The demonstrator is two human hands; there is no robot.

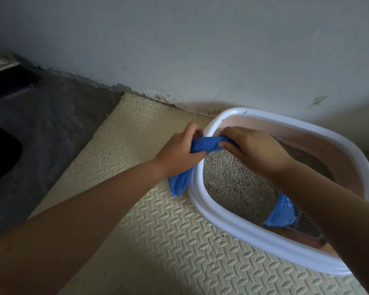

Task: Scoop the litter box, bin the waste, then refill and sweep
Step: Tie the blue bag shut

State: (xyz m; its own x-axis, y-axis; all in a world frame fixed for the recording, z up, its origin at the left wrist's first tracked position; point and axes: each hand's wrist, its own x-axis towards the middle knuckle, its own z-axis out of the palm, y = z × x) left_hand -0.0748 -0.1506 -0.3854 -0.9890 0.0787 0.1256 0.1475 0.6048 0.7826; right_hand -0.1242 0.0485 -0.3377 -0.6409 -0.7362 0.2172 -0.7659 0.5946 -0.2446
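Litter box [202,201], white-rimmed with a pale pink inner wall, sits on a cream foam mat [136,135] on the floor. Its far end is close against a grey-white wall [200,50]. Grey granular litter [232,179] covers its bottom.

A person reaches in with two bare arms. The left hand [177,150] hovers over the box's left rim, and the right hand [254,150] is over the litter near the far left corner. Between them is a twisted length of blue plastic bag [205,143]. The left fingers are curled tight around one end, and the right fingers and thumb are closed on the other. A loose tail of the bag hangs below the left wrist, outside the rim and down toward the mat.

In the near right part of the box lies a grey slotted scoop [305,224], mostly hidden by the right forearm. A second patch of blue plastic [282,211] lies against it; whether this belongs to the same bag cannot be told.

The mat's ridged surface lies open to the left of the box and in front of it, with a few dark specks near the rim. Its left edge runs diagonally against a dark grey concrete floor [51,124], and its far corner meets the chipped base of the wall. A black object [0,154] sits at the left border, well apart from the box.
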